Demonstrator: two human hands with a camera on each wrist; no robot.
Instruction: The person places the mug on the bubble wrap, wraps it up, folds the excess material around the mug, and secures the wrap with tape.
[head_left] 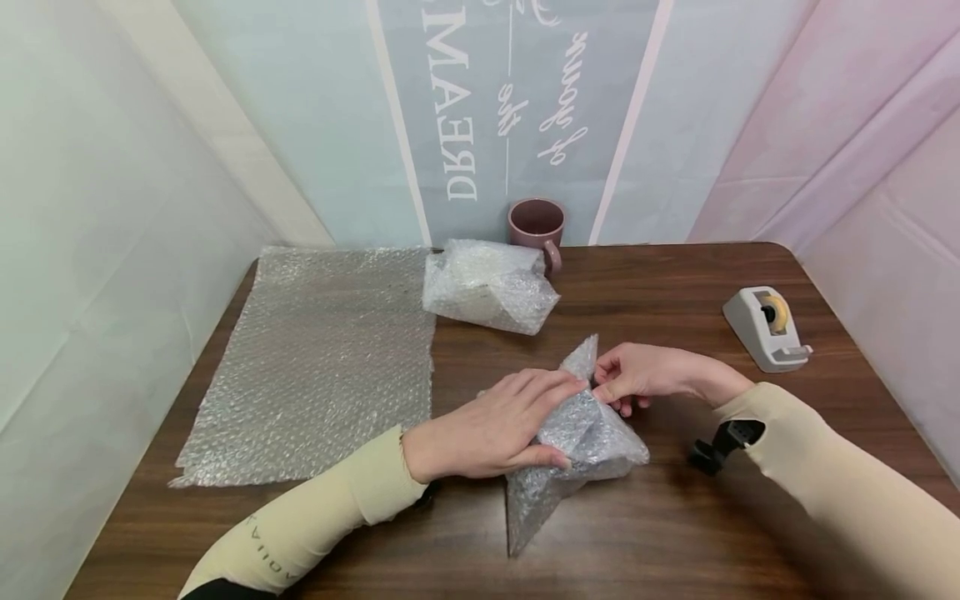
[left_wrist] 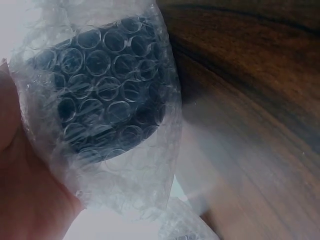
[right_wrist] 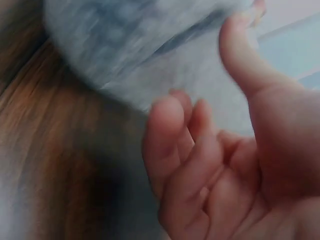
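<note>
A bundle of clear bubble wrap (head_left: 573,425) lies on the table in front of me, its loose corners sticking out on several sides. Through the wrap (left_wrist: 155,185), the left wrist view shows a dark, round-edged object (left_wrist: 107,85) whose kind is hidden by the bubbles. My left hand (head_left: 498,425) rests over the bundle's left side and top, fingers extended. At the upper right side my right hand (head_left: 645,375) pinches the wrap's edge between thumb and index finger. In the right wrist view its other fingers (right_wrist: 165,130) curl loosely below the wrap (right_wrist: 120,40).
A flat bubble wrap sheet (head_left: 322,358) covers the table's left part. Another wrapped bundle (head_left: 487,287) lies at the back, in front of a mauve mug (head_left: 534,229). A white tape dispenser (head_left: 761,329) stands at the right. Printed curtains (head_left: 480,108) hang behind the wooden table (head_left: 645,292).
</note>
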